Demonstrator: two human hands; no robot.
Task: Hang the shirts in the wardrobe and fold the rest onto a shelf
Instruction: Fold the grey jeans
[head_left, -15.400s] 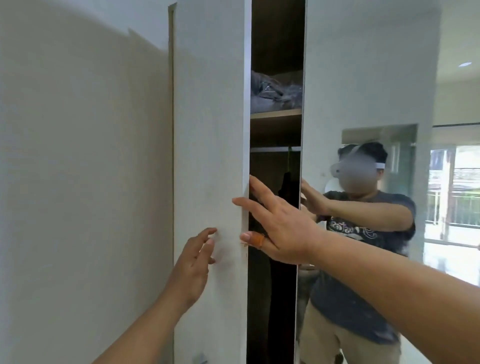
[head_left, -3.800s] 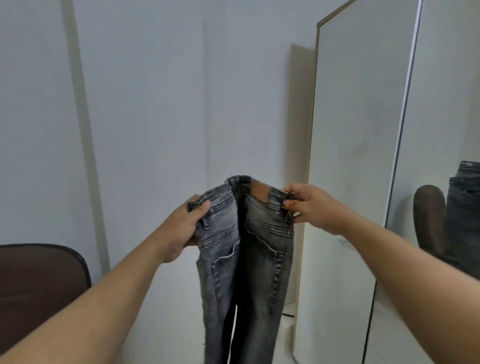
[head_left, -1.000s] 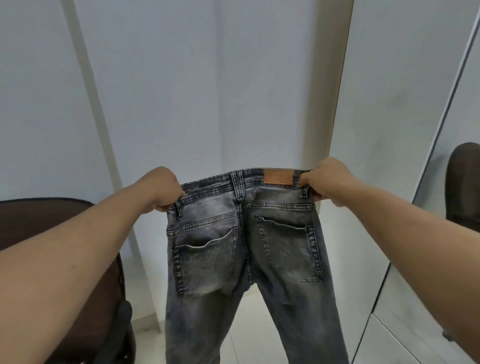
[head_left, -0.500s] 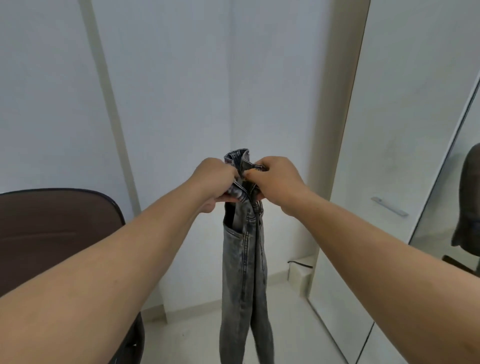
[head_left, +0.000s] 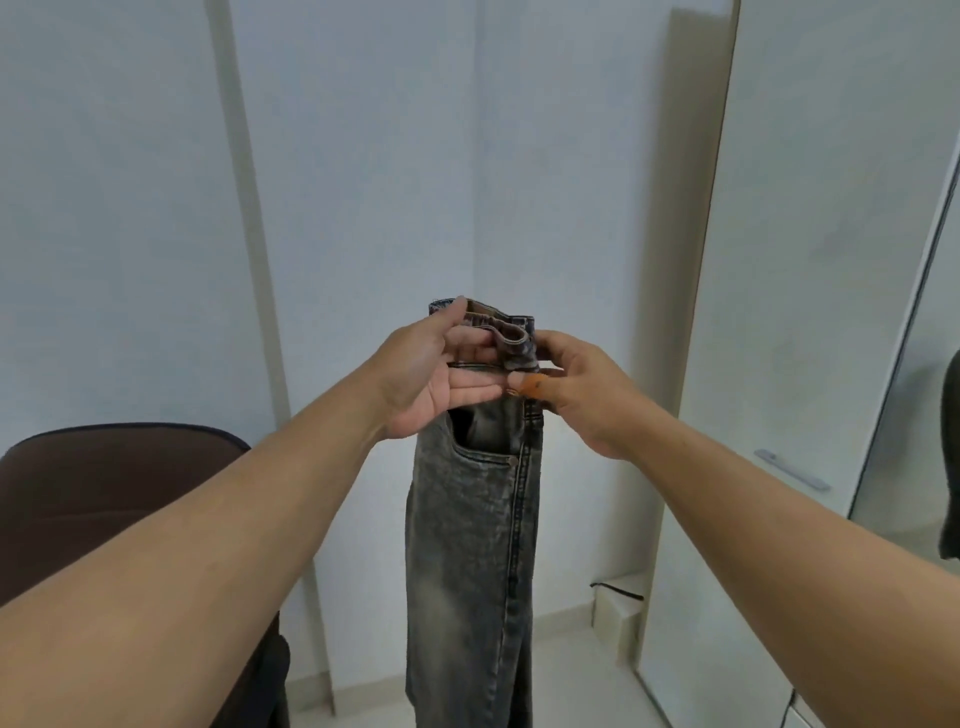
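A pair of washed grey jeans (head_left: 470, 545) hangs straight down in front of me, folded in half lengthwise with the legs together. My right hand (head_left: 582, 395) pinches the doubled waistband at its right side, and one digit wears an orange bandage. My left hand (head_left: 431, 374) is at the waistband's left side with its palm turned toward me. Its fingers are straight and lie against the denim, and the thumb tip touches the top edge. The white wardrobe door (head_left: 810, 291) stands on the right.
A dark brown chair back (head_left: 104, 499) is at lower left beside my left forearm. The wardrobe door has a small metal handle (head_left: 790, 469), and a mirrored door (head_left: 914, 415) adjoins it at far right. A low white box with a black cable (head_left: 618, 603) sits on the floor in the corner.
My left hand has relaxed its grip on the waistband, and its fingers are straight. The folded jeans stay hanging from my right hand. A second ago they were spread flat between both hands.
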